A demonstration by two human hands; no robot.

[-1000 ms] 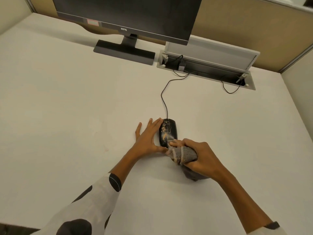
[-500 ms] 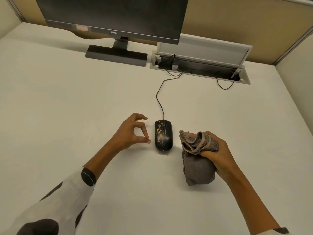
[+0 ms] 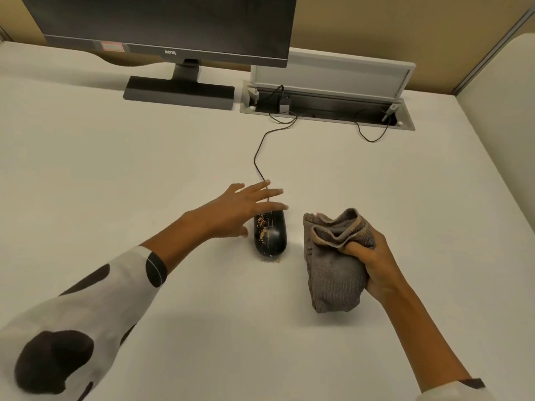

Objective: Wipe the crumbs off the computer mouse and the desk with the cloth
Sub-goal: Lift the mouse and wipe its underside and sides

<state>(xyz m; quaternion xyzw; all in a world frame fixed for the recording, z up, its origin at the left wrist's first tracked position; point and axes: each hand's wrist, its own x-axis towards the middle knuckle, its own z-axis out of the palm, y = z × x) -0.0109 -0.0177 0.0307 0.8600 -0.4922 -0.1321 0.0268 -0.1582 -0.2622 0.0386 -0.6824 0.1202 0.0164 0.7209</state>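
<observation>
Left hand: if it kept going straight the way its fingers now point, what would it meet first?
The left hand points away and to the right, fingers spread over the front of the mouse. The mouse cable lies right at the fingertips, so probably that first; how high the hand is cannot be told.

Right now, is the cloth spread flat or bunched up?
Bunched. The right hand grips the grey cloth in a wad with folds sticking up, beside the mouse.

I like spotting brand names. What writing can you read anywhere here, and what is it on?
"BenQ": on the monitor, middle of its lower bezel.
Pinkish sticker on the same bezel, further left: too blurred to read.
No writing shows on the mouse or the cloth.
</observation>
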